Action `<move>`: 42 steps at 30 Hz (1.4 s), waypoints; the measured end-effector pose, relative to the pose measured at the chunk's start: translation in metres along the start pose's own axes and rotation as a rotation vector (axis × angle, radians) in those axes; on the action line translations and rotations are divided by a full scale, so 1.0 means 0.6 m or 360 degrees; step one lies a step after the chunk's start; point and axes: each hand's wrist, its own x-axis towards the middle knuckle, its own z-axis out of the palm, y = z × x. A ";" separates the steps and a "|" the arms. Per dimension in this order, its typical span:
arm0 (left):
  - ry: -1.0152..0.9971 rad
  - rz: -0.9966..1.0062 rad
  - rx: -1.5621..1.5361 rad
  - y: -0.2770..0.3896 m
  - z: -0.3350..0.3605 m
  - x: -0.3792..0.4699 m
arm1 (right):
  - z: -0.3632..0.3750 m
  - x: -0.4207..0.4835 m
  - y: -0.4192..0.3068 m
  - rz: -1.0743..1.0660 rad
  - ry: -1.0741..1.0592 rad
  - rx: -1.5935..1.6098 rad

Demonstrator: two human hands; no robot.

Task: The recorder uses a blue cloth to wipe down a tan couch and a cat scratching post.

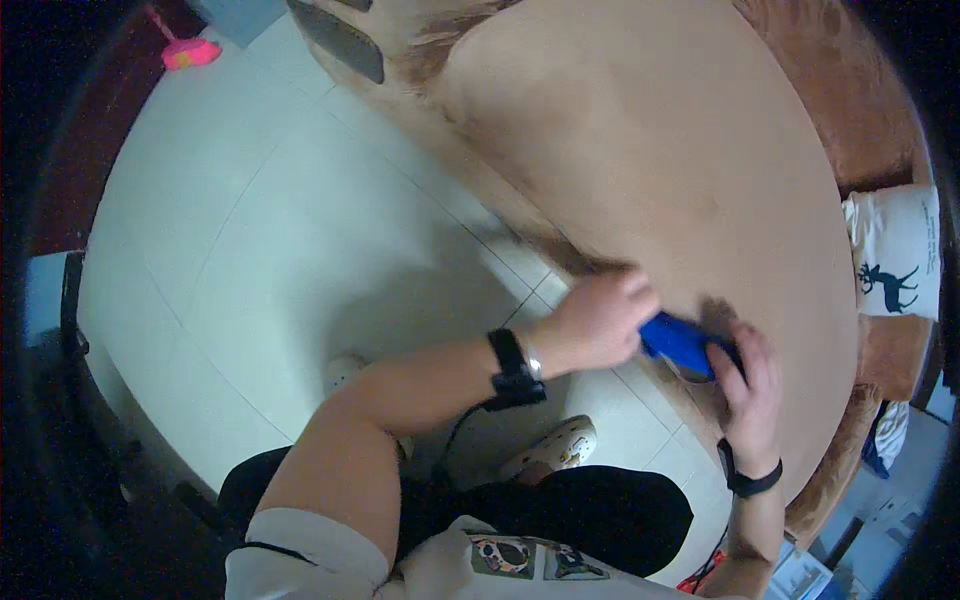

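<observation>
A bright blue object [679,345], elongated and slightly blurred, is held between my two hands above the edge of the tan seat; its exact kind is unclear. My left hand [604,319] is closed at its left end, with the fingertips hidden from view. At the other end, the thumb and fingers of my right hand [745,375] grip it around a dark part. A thin curved edge or loop shows under the blue object. Black bands are on both wrists, and a cable runs from the left one.
A wide tan sofa seat [637,172] extends ahead and to the right, with a white cushion [896,251] bearing a deer print against its backrest. Pale floor tiles [247,225] lie to the left. A pink broom head [191,54] is at the far left.
</observation>
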 end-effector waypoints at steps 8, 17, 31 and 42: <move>0.1467 -0.0149 0.0886 -0.092 -0.251 0.010 | 0.010 0.344 -0.053 -0.0627 0.0847 0.0237; 0.1312 -0.1068 -0.0074 -0.119 -0.034 0.019 | 0.105 0.312 -0.043 -0.0570 0.0397 0.0472; 0.0167 -0.0628 -0.0364 0.076 0.310 -0.103 | 0.101 -0.120 0.057 -0.0005 0.0200 0.0569; -0.1092 -0.0002 -0.0413 0.182 0.368 0.022 | 0.155 -0.386 0.054 0.0922 0.0440 0.0136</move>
